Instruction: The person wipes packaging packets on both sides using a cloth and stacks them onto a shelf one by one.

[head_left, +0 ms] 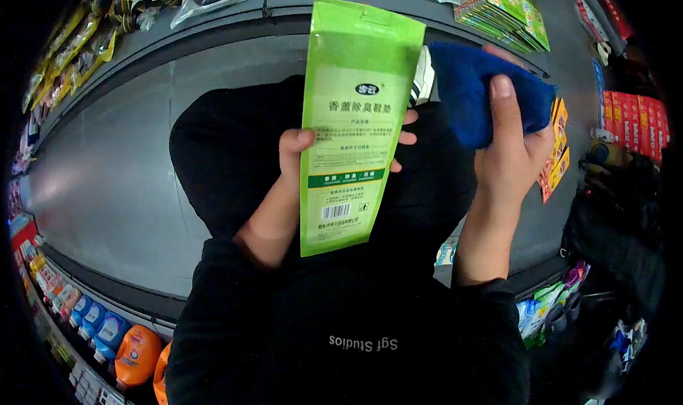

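Observation:
Upright in front of my chest is a green, flat insole package (pixel 348 120), with printed text, a dark green band and a barcode facing me. My left hand (pixel 288 166) is closed around it from behind, thumb on the left edge and fingertips showing past the right edge. To the right, my right hand (pixel 512 131) grips a folded dark blue cloth (pixel 466 95), thumb pressed on top. The cloth is beside the package's upper right side; whether they touch I cannot tell. A white shoe with dark stripes (pixel 424 77) shows partly between them.
Grey floor (pixel 135 127) lies around my black-clothed legs. Green packets (pixel 505 10) are stacked at the upper right, near red boxes (pixel 637 124). Orange packets (pixel 558 156) lie on the right. Orange and blue bottles (pixel 137 355) line the lower-left shelf.

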